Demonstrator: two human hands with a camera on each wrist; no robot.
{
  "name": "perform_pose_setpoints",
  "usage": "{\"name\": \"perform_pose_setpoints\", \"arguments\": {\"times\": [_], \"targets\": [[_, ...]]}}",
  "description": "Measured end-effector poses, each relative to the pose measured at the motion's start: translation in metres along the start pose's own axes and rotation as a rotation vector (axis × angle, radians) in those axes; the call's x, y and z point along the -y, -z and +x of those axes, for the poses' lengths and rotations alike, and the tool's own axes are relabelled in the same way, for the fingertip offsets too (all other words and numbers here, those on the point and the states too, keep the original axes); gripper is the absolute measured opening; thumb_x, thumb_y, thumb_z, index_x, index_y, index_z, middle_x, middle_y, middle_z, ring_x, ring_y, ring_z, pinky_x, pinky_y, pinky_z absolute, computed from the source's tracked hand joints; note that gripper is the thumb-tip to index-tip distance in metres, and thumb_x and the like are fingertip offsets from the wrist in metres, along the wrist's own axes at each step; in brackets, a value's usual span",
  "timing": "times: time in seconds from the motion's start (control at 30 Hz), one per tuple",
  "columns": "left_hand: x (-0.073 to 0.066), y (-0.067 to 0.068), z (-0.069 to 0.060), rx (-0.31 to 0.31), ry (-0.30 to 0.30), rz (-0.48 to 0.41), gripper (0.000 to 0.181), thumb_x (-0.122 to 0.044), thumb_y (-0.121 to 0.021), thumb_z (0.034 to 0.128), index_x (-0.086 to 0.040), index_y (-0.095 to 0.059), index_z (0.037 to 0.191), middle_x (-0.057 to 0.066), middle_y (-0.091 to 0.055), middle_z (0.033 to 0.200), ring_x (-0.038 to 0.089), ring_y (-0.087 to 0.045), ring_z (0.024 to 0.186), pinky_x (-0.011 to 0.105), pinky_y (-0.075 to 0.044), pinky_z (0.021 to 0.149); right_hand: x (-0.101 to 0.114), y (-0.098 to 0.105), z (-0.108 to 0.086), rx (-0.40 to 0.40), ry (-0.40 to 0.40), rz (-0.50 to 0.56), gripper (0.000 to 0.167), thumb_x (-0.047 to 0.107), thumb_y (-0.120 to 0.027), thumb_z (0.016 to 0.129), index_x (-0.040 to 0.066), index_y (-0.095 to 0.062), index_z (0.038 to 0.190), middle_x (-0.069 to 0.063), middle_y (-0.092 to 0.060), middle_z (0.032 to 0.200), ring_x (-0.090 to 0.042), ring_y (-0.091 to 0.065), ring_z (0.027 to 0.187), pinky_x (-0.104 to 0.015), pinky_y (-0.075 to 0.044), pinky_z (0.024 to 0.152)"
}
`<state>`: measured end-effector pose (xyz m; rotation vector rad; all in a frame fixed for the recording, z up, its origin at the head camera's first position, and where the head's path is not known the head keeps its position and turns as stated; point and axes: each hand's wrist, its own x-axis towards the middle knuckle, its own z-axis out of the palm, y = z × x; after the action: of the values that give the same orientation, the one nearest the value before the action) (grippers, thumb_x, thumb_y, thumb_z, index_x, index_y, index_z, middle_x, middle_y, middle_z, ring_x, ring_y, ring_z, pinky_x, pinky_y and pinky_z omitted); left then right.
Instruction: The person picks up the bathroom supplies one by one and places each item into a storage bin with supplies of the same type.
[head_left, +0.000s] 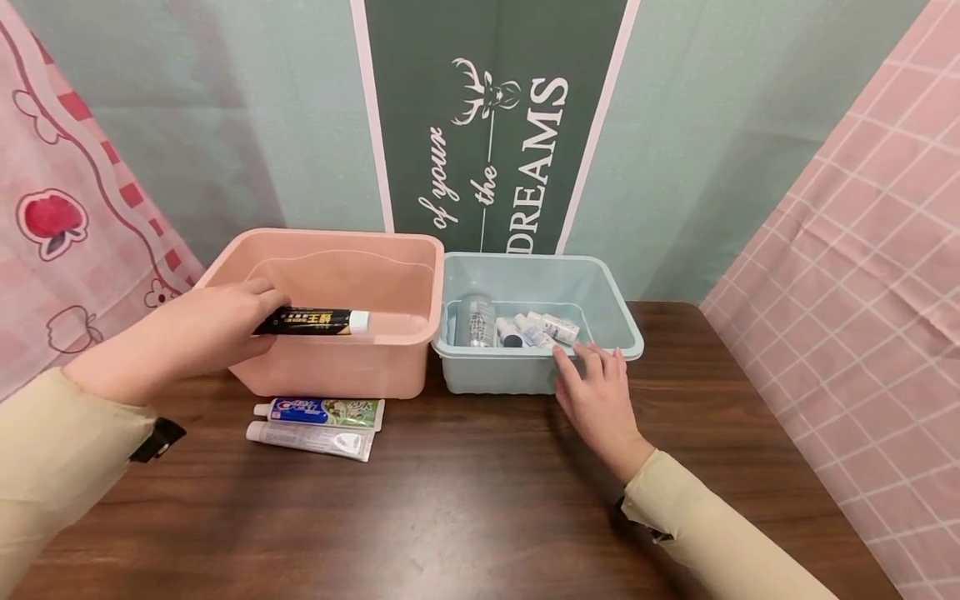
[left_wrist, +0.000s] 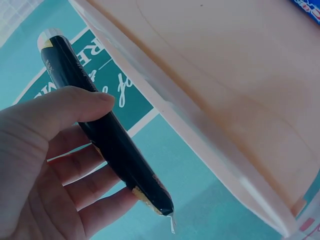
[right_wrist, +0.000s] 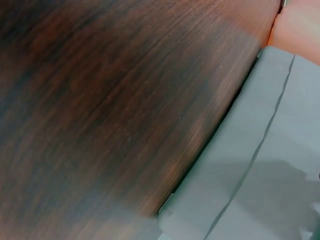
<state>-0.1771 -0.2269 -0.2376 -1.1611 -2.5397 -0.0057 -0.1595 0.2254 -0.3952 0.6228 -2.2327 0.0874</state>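
Observation:
My left hand (head_left: 213, 329) grips a black toothpaste tube (head_left: 311, 321) with a white cap, held over the pink bin (head_left: 330, 367). In the left wrist view the thumb lies across the black tube (left_wrist: 107, 132), with the fingers behind it. My right hand (head_left: 600, 404) touches the front rim of the light blue bin (head_left: 495, 375), its fingers loosely extended. Inside that bin lie a clear bottle (head_left: 477, 321) and several small white bottles (head_left: 555, 327). The right wrist view shows the blue bin's side (right_wrist: 250, 150) but not the hand.
In front of the pink bin, a blue and green toothpaste tube (head_left: 326, 412) and a pale tube (head_left: 311, 438) lie side by side on the brown wooden table (head_left: 465, 500). Green cloth (head_left: 300, 108) hangs behind the bins, with pink cloth (head_left: 862, 275) on the right.

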Motion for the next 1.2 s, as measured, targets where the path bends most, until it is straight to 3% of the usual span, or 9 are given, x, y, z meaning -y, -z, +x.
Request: {"name": "perform_pose_setpoints", "arguments": {"times": [0.23, 0.37, 0.77, 1.2], "targets": [[0.001, 0.008, 0.012, 0.142, 0.109, -0.004, 0.024, -0.003, -0.074, 0.0710, -0.001, -0.053, 0.084, 0.010, -0.048, 0.083, 0.022, -0.053, 0.070, 0.039, -0.047, 0.062, 0.000, 0.000, 0.002, -0.014, 0.017, -0.012, 0.046, 0.015, -0.063, 0.078, 0.005, -0.056, 0.122, -0.027, -0.049, 0.111, -0.048, -0.048, 0.103, -0.069, -0.033, 0.085], [0.003, 0.007, 0.017, 0.167, 0.115, -0.023, 0.023, -0.004, -0.075, 0.0722, 0.000, -0.057, 0.086, 0.010, -0.051, 0.084, 0.023, -0.053, 0.073, 0.040, -0.048, 0.065, 0.000, -0.001, 0.002, -0.016, 0.019, 0.002, 0.046, 0.015, -0.062, 0.078, 0.005, -0.056, 0.123, -0.027, -0.049, 0.111, -0.048, -0.048, 0.103, -0.070, -0.032, 0.086], [0.014, 0.008, 0.029, 0.218, 0.088, -0.046, 0.019, -0.006, -0.073, 0.0742, -0.003, -0.058, 0.085, 0.003, -0.052, 0.076, 0.016, -0.051, 0.065, 0.037, -0.045, 0.060, -0.001, -0.004, 0.000, -0.039, 0.010, -0.003, 0.045, 0.016, -0.059, 0.079, 0.004, -0.055, 0.123, -0.027, -0.049, 0.111, -0.047, -0.048, 0.103, -0.070, -0.032, 0.086], [0.015, 0.010, 0.041, 0.290, 0.088, -0.033, 0.019, -0.007, -0.073, 0.0760, -0.008, -0.055, 0.081, 0.002, -0.050, 0.074, 0.016, -0.049, 0.065, 0.036, -0.045, 0.061, 0.000, -0.001, -0.001, -0.007, -0.003, 0.000, 0.047, 0.012, -0.064, 0.077, 0.005, -0.055, 0.123, -0.027, -0.048, 0.112, -0.047, -0.047, 0.104, -0.070, -0.031, 0.089]]}}
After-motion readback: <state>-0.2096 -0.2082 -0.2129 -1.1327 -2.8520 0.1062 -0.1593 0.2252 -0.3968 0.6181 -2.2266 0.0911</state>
